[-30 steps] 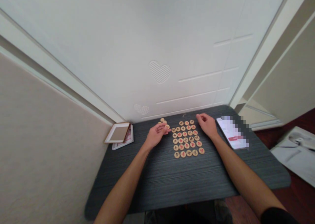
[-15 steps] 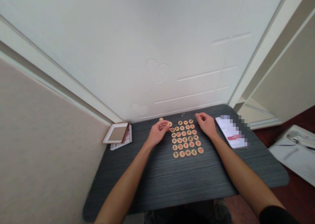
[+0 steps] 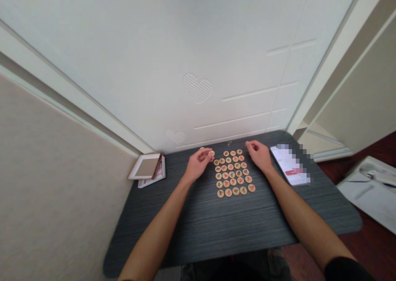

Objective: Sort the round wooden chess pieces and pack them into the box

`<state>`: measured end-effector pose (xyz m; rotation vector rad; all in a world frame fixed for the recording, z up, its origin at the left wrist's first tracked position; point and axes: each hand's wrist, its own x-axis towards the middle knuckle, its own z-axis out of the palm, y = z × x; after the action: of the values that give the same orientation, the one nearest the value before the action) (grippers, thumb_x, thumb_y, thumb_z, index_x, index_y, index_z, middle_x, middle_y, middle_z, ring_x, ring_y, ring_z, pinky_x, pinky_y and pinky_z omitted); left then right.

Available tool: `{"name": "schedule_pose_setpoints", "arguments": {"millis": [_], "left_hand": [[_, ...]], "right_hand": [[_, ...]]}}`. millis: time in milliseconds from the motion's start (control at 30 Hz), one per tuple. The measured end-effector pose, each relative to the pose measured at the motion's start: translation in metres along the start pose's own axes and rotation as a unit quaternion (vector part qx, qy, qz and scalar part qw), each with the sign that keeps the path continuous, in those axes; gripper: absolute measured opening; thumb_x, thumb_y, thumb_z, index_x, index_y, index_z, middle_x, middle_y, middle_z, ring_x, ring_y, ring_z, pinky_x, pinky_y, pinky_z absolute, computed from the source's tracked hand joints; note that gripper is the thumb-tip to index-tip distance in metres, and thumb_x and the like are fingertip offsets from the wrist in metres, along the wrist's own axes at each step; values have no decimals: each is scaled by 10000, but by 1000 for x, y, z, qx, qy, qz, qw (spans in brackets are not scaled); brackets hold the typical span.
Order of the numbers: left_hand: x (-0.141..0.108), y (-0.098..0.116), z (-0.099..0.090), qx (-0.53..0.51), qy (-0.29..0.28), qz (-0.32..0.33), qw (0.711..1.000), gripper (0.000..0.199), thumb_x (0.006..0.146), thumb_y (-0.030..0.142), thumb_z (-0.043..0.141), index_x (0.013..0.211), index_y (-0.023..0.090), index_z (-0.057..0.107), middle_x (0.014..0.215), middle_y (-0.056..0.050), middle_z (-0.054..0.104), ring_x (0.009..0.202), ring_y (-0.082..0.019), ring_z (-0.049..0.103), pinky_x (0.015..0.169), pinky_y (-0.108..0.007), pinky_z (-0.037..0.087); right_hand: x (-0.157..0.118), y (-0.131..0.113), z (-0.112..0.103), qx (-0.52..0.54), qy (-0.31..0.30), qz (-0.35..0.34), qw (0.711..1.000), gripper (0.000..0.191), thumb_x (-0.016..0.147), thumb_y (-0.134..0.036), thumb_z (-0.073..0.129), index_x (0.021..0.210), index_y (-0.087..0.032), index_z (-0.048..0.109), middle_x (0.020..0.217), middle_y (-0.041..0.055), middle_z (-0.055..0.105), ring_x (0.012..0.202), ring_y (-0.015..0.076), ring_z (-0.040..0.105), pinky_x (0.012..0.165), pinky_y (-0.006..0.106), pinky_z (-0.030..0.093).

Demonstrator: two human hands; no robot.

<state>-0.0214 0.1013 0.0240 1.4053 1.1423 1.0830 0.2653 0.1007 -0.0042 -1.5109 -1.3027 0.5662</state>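
Observation:
Round wooden Chinese chess pieces (image 3: 230, 167) with red and black characters lie face up in rows on the dark table. Just left of the top row, my left hand (image 3: 198, 164) pinches one Chinese chess piece (image 3: 212, 153) between thumb and fingers, its blank-looking side towards me. Behind those fingers another loose piece (image 3: 202, 148) is partly hidden. My right hand (image 3: 259, 155) rests on the table at the right of the top rows, fingers curled closed, with nothing visible in them.
A phone (image 3: 289, 165) with its screen lit lies right of my right hand. Two stacked frames (image 3: 148, 167) sit at the table's left back corner. A white panel (image 3: 198, 116) with heart reliefs rises behind the table (image 3: 235, 223). White boxy furniture (image 3: 371, 192) stands at the right.
My left hand has shifted slightly with the piece, its fingers now covering more of the loose piece behind. My right hand stays in place. The rows look the same.

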Motion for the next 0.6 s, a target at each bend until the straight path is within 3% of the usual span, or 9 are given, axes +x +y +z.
{"name": "schedule_pose_setpoints", "arguments": {"millis": [600], "left_hand": [[-2, -6, -8, 6, 34, -15, 999, 461, 752, 522, 815, 1012, 168, 674, 927, -56, 754, 822, -209, 756, 896, -443, 616]], "right_hand": [[1, 2, 0, -4, -2, -5, 1000, 494, 898, -640, 536, 819, -193, 731, 721, 52, 730, 636, 197, 623, 638, 306, 452]]}}
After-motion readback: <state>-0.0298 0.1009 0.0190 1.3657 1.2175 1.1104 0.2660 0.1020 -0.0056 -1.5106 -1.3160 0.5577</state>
